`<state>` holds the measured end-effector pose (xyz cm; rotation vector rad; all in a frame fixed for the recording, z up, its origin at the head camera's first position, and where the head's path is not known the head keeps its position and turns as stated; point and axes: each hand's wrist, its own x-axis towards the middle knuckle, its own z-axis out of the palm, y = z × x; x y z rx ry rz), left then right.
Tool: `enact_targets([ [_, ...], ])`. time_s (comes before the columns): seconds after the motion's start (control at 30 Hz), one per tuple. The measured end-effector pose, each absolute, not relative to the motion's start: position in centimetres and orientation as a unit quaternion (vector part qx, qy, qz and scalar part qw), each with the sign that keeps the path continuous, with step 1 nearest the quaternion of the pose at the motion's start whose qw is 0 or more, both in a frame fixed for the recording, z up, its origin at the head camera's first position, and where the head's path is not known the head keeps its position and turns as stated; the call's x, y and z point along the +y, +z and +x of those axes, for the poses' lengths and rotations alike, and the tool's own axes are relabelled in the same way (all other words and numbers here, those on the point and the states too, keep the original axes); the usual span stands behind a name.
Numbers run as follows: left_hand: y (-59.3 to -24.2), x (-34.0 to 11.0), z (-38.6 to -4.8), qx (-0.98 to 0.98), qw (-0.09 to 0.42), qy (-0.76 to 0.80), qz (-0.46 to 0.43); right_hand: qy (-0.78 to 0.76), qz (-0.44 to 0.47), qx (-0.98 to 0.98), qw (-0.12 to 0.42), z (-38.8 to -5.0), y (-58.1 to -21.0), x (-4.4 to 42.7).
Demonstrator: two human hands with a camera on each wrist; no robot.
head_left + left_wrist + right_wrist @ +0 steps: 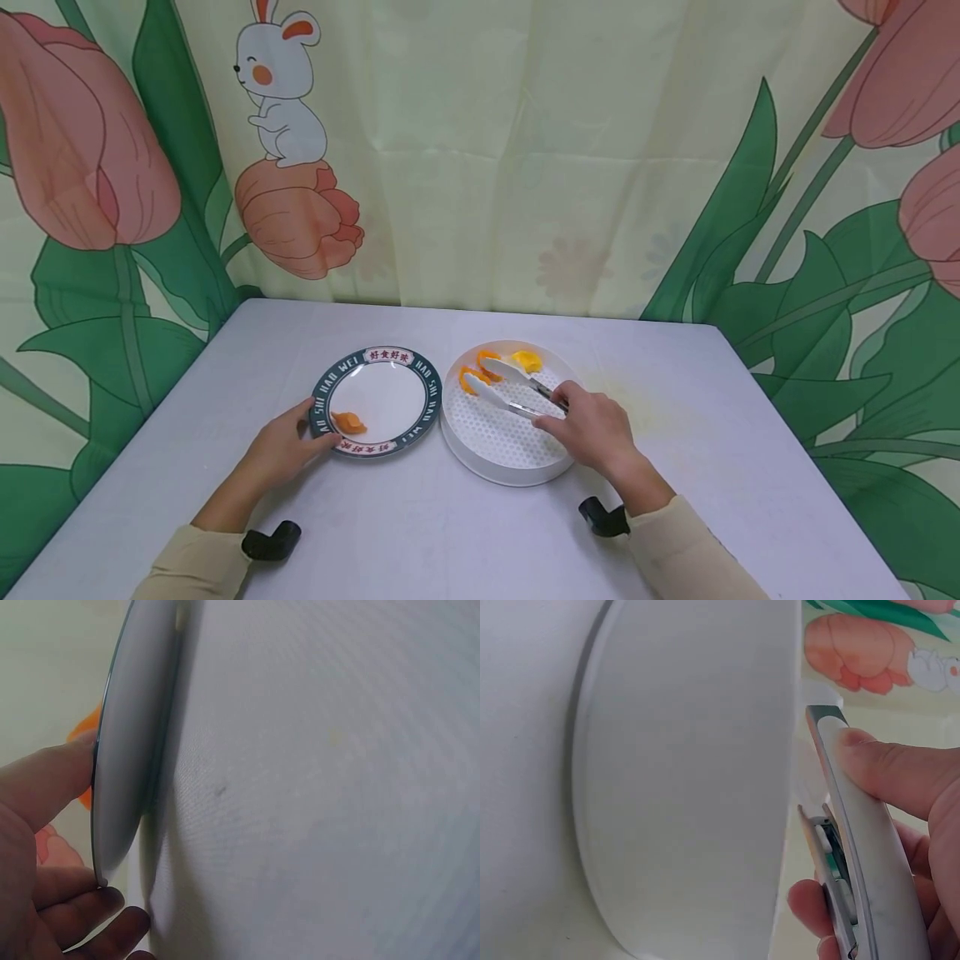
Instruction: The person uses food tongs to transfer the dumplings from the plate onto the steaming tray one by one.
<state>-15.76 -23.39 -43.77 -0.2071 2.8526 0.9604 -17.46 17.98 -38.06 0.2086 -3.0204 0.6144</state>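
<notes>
Beige sleeve fabric (187, 567) is covering the left forearm. The left hand (279, 450) is gripping a white plate (388, 398) with a dark lettered rim: the thumb is lying over the edge near 8 o'clock while fingers are reaching under it near 9, almost closed, with only the rim between. That grip is probably steadying the plate against sliding on the white desk (675, 467). A crumpled orange piece (349, 423) is lying on the plate toward 8 o'clock, near the thumb.

At the plate's 3 o'clock, a round white tray (495, 472) with a dotted floor is sitting just beside it; whether their edges are touching cannot be told. Such closeness is likely keeping both within easy reach. Inside the tray, curved orange pieces (467, 385) are resting between 10 and 11 o'clock, and a yellow piece (527, 361) is resting near 12.

White-tipped tongs (493, 394) are slanting across the tray toward the curved orange pieces, arms parted; contact is unclear. The right hand (596, 427) is holding them from the tray's 3 o'clock, partly closed, thumb on one arm and fingers against the other, apparently for controlling the gap by squeezing.
</notes>
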Motion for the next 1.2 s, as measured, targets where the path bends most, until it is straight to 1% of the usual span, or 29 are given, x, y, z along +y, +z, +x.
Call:
enact_targets([
  [0.33,-43.4,-23.4,-15.5,0.943,0.062,0.320,-0.071,0.208,0.095,-0.972,0.047,-17.1,-37.0,16.8],
  [0.57,-43.6,-23.5,-15.6,0.943,0.063,0.320,-0.069,0.209,0.127,-0.969,0.044,-17.0,-36.8,14.6],
  [0.93,-43.5,-23.4,-15.6,0.943,0.062,0.319,-0.067,0.189,0.188,-0.964,0.020,-17.0,-36.5,10.6],
  [1.2,-43.6,-23.3,-15.7,0.943,0.061,0.321,-0.067,0.186,0.211,-0.959,-0.003,-17.1,-36.7,8.5],
])
